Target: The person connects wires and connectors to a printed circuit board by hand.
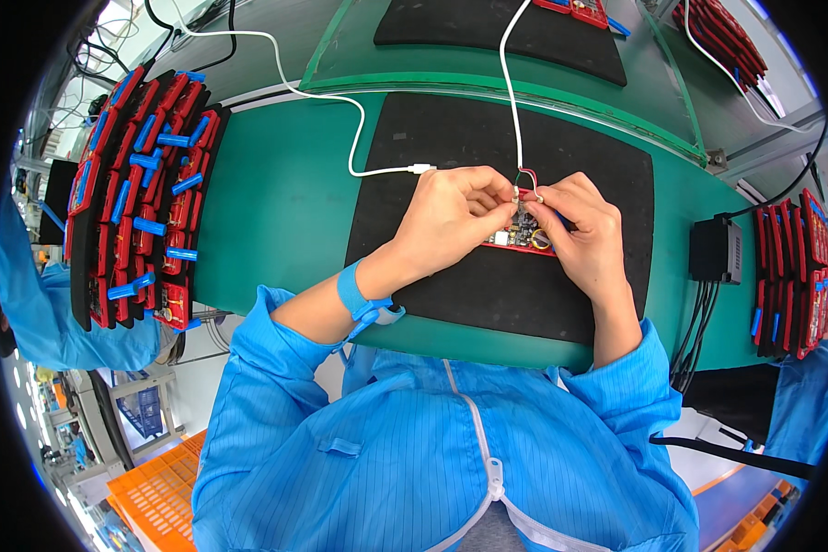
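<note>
A red circuit board (529,247) with small components and a yellow-ringed round part lies on the black mat (469,304), partly hidden by my fingers. From above, a white cable (513,101) comes down and splits into thin coloured wires (527,171) over the board. My left hand (453,213) is closed, its thumb and fingers pinching a wire end at the board's upper edge. Opposite it, my right hand (583,225) pinches another of these thin wires. The exact wire tips are partly covered by fingertips. A blue wrist strap (354,293) circles my left wrist.
Another white cable (363,138) ends in a plug (421,168) by my left hand. Black racks of red boards with blue parts (143,198) stand at left, more racks (791,276) at right. A black box (716,250) sits at the table's right edge. A green-edged clear panel (506,85) rises behind.
</note>
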Tool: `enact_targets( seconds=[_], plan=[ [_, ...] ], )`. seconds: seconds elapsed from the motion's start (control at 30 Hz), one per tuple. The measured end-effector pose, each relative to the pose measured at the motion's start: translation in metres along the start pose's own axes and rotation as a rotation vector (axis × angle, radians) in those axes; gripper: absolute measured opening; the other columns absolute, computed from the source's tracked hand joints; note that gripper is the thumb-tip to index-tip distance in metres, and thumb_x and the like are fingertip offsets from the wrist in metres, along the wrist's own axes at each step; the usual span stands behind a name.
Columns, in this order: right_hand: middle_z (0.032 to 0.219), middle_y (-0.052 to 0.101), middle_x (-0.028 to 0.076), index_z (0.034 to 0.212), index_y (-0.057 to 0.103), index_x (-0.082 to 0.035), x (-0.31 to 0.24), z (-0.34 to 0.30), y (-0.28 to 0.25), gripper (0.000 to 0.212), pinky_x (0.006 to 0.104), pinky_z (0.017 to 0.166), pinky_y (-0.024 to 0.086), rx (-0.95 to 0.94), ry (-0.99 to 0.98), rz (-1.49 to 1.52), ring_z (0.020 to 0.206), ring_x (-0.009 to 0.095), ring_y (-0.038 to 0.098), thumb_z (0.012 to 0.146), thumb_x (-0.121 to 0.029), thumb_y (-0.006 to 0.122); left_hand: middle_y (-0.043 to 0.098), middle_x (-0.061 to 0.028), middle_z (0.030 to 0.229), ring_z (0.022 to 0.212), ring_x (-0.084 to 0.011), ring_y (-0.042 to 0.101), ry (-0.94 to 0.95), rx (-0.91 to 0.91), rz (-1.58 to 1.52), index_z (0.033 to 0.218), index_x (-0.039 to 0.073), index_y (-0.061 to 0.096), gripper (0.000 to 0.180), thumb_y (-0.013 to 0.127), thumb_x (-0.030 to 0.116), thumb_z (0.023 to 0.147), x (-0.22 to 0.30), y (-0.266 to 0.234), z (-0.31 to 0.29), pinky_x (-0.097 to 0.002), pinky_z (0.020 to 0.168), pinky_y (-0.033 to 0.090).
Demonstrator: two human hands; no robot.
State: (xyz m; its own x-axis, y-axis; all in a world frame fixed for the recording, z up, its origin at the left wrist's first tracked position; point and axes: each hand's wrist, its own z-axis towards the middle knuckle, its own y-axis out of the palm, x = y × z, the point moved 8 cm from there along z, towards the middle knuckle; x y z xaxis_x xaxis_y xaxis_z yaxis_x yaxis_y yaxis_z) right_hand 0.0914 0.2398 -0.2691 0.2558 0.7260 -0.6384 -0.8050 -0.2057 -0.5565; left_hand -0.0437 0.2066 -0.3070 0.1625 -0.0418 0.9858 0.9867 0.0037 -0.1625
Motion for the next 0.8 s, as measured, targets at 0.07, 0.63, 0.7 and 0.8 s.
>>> enact_targets(
  seconds=[0.07, 0.63, 0.7, 0.8],
  plan=[
    [0.076, 0.065, 0.009, 0.086, 0.068, 0.001, 0.0, 0.0, 0.0, 0.013, 0.0333, 0.062, 0.049, -0.001, 0.0, -0.001, 0.072, 0.023, 0.059, 0.074, -0.001, 0.072, 0.069, -0.0106, 0.079, 0.076, -0.0138, 0.069, 0.005, -0.002, -0.001, 0.09, -0.004, 0.062, 0.01, 0.066, 0.001, 0.083, 0.0, 0.001, 0.0, -0.023, 0.065, 0.054],
    [0.072, 0.064, 0.007, 0.085, 0.07, -0.001, 0.002, 0.002, 0.0, 0.01, 0.0326, 0.059, 0.047, -0.061, -0.015, 0.021, 0.069, 0.021, 0.057, 0.076, -0.004, 0.071, 0.065, -0.0074, 0.071, 0.052, -0.0044, 0.055, 0.145, 0.058, 0.164, 0.082, -0.003, 0.069, 0.01, 0.07, 0.006, 0.078, 0.008, -0.001, 0.001, -0.0207, 0.046, 0.041],
    [0.072, 0.064, 0.007, 0.085, 0.07, -0.001, 0.001, 0.003, 0.0, 0.009, 0.0327, 0.059, 0.047, -0.061, -0.007, 0.023, 0.069, 0.021, 0.057, 0.076, -0.004, 0.071, 0.065, -0.0051, 0.074, 0.055, -0.0028, 0.055, 0.133, 0.053, 0.155, 0.083, -0.004, 0.068, 0.009, 0.07, 0.004, 0.079, 0.005, 0.0, 0.001, -0.0189, 0.048, 0.041],
    [0.072, 0.064, 0.007, 0.085, 0.07, 0.0, 0.003, 0.002, 0.0, 0.01, 0.0329, 0.059, 0.047, -0.06, -0.004, 0.024, 0.068, 0.021, 0.057, 0.076, -0.004, 0.071, 0.064, -0.003, 0.077, 0.058, -0.0016, 0.055, 0.093, 0.041, 0.153, 0.085, -0.004, 0.067, 0.008, 0.069, 0.002, 0.08, 0.003, 0.0, 0.0, -0.017, 0.05, 0.041]
  ],
)
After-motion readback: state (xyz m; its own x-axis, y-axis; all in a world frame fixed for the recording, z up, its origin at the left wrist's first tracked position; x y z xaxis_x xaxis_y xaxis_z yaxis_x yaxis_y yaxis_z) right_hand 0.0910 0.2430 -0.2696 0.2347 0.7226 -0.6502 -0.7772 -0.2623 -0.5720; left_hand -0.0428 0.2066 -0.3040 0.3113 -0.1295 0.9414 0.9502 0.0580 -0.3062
